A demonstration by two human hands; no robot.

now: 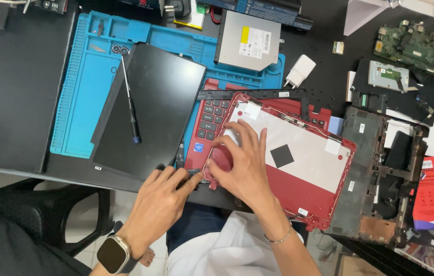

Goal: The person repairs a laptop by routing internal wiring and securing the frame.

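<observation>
Both hands' grip (204,174) meets red lid shell (298,168); white square label (252,110) above.

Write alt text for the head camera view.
Both hands work at the near left corner of a red laptop lid shell: the left hand pinches its edge, the right hand presses flat on it. A screwdriver lies on a detached black screen panel.

left hand (163,191) pinching, right hand (242,161) flat (splayed)

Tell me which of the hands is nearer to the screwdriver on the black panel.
Left. The left hand lies just below-right of the screwdriver; the right hand rests farther right on the red lid.
</observation>
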